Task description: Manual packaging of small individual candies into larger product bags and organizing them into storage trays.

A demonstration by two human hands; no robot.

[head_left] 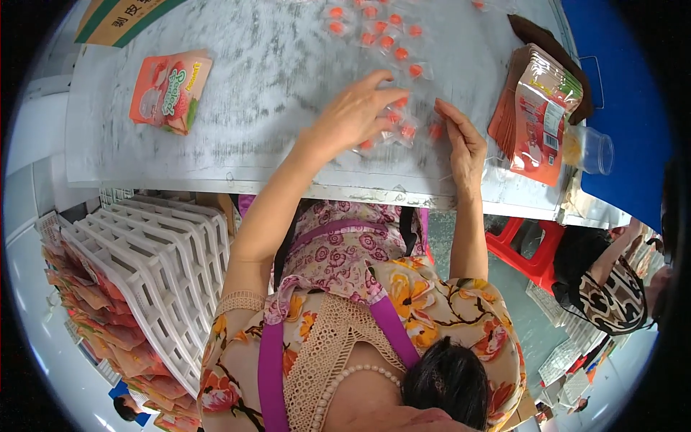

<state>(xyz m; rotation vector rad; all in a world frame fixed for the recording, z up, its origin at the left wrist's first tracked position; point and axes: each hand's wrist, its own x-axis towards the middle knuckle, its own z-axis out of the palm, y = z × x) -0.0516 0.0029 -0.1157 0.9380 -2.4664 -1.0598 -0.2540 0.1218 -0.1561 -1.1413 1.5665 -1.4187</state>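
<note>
Small red candies in clear wrappers [407, 132] lie bunched on the worn white tabletop between my two hands. My left hand [353, 115] reaches over this bunch from the left, its fingers apart and curved, the tips at the wrapped candies. On the other side my right hand [466, 147] rests edge-down with fingers stretched out, beside a single wrapped candy [435, 130]. Whether either hand presses on a wrapper is hard to tell. Farther off, more wrapped candies [387, 42] are scattered toward the table's far edge.
A red-pink printed pouch [169, 93] lies at the left. To the right sit a stack of similar pouches [529, 119] and a clear plastic cup [596, 150]. A carton [126, 21] stands far left. White plastic crates [155, 252] and a red stool [529, 252] are below the table.
</note>
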